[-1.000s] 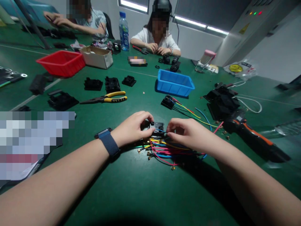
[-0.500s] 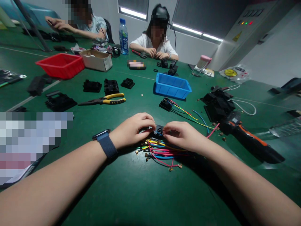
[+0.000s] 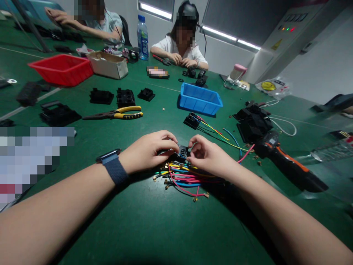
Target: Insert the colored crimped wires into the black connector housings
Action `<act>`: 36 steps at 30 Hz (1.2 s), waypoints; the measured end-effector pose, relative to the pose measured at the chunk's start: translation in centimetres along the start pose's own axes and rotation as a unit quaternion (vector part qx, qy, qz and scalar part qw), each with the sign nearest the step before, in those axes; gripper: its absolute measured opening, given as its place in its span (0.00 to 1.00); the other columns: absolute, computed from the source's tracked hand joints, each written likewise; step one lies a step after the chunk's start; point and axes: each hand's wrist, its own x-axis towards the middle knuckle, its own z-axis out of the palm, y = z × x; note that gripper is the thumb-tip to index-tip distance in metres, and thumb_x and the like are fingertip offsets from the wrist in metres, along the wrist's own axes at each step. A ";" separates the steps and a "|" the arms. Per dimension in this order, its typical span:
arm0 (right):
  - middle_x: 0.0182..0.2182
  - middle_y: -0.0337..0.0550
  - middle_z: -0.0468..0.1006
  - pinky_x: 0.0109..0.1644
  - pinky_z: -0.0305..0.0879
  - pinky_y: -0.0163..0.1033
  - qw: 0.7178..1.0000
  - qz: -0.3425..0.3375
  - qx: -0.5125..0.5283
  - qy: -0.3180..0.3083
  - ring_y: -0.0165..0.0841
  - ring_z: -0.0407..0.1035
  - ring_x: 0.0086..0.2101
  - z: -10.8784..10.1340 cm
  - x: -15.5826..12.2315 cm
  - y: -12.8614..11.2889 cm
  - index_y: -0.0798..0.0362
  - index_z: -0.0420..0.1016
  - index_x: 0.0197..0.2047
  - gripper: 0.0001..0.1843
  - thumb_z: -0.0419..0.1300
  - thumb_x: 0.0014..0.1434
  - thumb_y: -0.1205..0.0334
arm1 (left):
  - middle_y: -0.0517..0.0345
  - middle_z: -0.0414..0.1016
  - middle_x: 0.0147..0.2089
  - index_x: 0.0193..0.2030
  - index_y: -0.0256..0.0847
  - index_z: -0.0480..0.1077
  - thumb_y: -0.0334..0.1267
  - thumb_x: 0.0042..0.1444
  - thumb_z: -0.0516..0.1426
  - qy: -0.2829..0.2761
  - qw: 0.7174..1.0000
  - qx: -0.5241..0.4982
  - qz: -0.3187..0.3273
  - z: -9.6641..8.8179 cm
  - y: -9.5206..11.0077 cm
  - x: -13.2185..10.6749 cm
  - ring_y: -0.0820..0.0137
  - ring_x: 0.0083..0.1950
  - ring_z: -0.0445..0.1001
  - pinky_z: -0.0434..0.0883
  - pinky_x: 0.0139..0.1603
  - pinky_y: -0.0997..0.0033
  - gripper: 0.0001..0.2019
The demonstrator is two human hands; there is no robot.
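Observation:
My left hand [image 3: 156, 149], a watch on a dark blue band at its wrist, is closed on the left side of a small black plastic socket module [image 3: 182, 151]. The module has slots on its face and a bit of blue wire at its lower part. At the module's right edge is my right hand [image 3: 205, 152], its index finger and thumb curled but apart; whether the thumb touches the module I cannot tell. Just below both hands lies a bundle of red, blue, yellow and green wires [image 3: 187, 178] with brass terminals on their ends.
Beyond my hands are yellow-handled pliers [image 3: 128, 112], a blue bin [image 3: 201, 103], a wired black module [image 3: 192, 120] and several black housings [image 3: 125, 96]. A black-orange power tool [image 3: 289, 160] lies right. A red bin [image 3: 63, 70] stands far left. Two people sit across the table.
My right finger and thumb have parted from their pinch at the module's right edge. My left hand keeps hold of the module. The whole view has shifted slightly.

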 end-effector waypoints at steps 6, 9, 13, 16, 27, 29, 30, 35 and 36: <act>0.24 0.36 0.71 0.29 0.61 0.34 0.999 0.051 0.005 -0.008 0.27 0.65 0.25 0.2 0.3 0.7 0.55 0.69 0.46 0.17 0.59 0.51 0.65 | 0.53 0.69 0.48 0.42 0.43 0.74 0.32 0.57 0.52 0.000 1.000 0.007 -0.001 0.0 0.1 0.0 0.68 0.47 0.69 0.66 0.49 0.69 0.11; 0.25 0.37 0.72 0.28 0.60 0.34 0.998 0.055 -0.003 -0.002 0.27 0.64 0.24 0.1 0.3 0.6 0.56 0.71 0.46 0.17 0.59 0.51 0.64 | 0.53 0.69 0.48 0.43 0.43 0.74 0.32 0.56 0.52 0.003 1.000 0.004 -0.004 0.1 0.1 0.0 0.68 0.47 0.69 0.67 0.49 0.68 0.11; 0.25 0.37 0.71 0.27 0.60 0.34 0.999 0.053 -0.002 0.000 0.26 0.63 0.24 -0.2 0.3 0.5 0.56 0.73 0.45 0.17 0.60 0.51 0.63 | 0.54 0.68 0.47 0.42 0.43 0.74 0.32 0.56 0.52 0.008 1.000 -0.010 -0.005 0.1 0.1 0.0 0.68 0.47 0.69 0.67 0.49 0.68 0.11; 0.25 0.38 0.71 0.27 0.60 0.34 0.998 0.054 0.016 -0.005 0.26 0.63 0.24 -0.2 0.4 0.6 0.57 0.74 0.44 0.16 0.60 0.51 0.62 | 0.54 0.68 0.47 0.41 0.43 0.74 0.32 0.55 0.52 0.010 1.000 -0.013 -0.006 0.1 0.1 0.1 0.68 0.47 0.69 0.67 0.49 0.68 0.11; 0.27 0.39 0.75 0.29 0.59 0.34 0.997 0.051 -0.056 0.019 0.27 0.66 0.25 0.0 0.2 -0.1 0.55 0.74 0.44 0.17 0.62 0.50 0.63 | 0.55 0.68 0.46 0.48 0.39 0.65 0.32 0.57 0.52 0.024 0.999 0.001 -0.033 0.4 0.4 -0.1 0.69 0.45 0.68 0.66 0.47 0.69 0.12; 0.28 0.40 0.75 0.29 0.59 0.34 0.996 0.047 -0.067 0.022 0.27 0.66 0.26 0.0 0.2 -0.2 0.55 0.75 0.44 0.17 0.62 0.50 0.60 | 0.55 0.68 0.45 0.48 0.38 0.65 0.32 0.56 0.53 0.025 0.999 0.000 -0.039 0.5 0.5 -0.1 0.71 0.43 0.68 0.67 0.46 0.70 0.12; 0.28 0.40 0.76 0.29 0.59 0.34 0.996 0.045 -0.069 0.024 0.27 0.66 0.26 0.0 0.2 -0.1 0.55 0.75 0.44 0.17 0.63 0.50 0.59 | 0.55 0.68 0.45 0.48 0.38 0.65 0.32 0.56 0.53 0.025 0.999 -0.001 -0.041 0.5 0.5 0.0 0.71 0.42 0.68 0.67 0.45 0.71 0.12; 0.26 0.37 0.73 0.27 0.57 0.34 0.997 0.044 -0.059 0.026 0.27 0.64 0.25 0.1 0.3 0.2 0.54 0.73 0.42 0.15 0.62 0.51 0.57 | 0.56 0.68 0.43 0.47 0.37 0.65 0.32 0.56 0.53 0.029 0.999 -0.007 -0.040 0.6 0.6 0.1 0.72 0.41 0.67 0.66 0.44 0.71 0.11; 0.26 0.37 0.73 0.27 0.57 0.34 0.997 0.046 -0.052 0.023 0.27 0.64 0.25 0.1 0.3 0.3 0.54 0.73 0.41 0.15 0.62 0.51 0.57 | 0.56 0.68 0.43 0.47 0.37 0.65 0.32 0.56 0.53 0.029 0.999 -0.008 -0.040 0.5 0.6 0.2 0.72 0.41 0.67 0.66 0.44 0.71 0.11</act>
